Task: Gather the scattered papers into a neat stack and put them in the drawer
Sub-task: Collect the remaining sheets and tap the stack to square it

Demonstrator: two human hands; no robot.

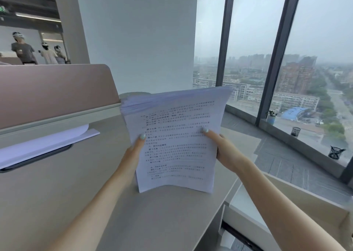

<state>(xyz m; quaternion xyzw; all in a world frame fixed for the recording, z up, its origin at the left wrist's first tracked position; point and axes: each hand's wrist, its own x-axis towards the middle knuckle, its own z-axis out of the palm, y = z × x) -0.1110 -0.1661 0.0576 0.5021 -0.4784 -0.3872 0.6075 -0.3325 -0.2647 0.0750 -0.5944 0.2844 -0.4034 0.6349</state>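
Observation:
I hold a thick stack of printed white papers upright, its bottom edge resting on the beige desk. My left hand grips the stack's left edge with the thumb on the front page. My right hand grips the right edge the same way. The top edges of the sheets are slightly fanned. An open drawer with a pale interior sits low at the right, beside the desk's edge. More white sheets lie at the left under the desk partition.
A pink-grey partition runs along the desk's left side. A white pillar stands behind. Floor-to-ceiling windows fill the right, with two black mesh cups and a small plant on the sill. Several people stand far off at the left.

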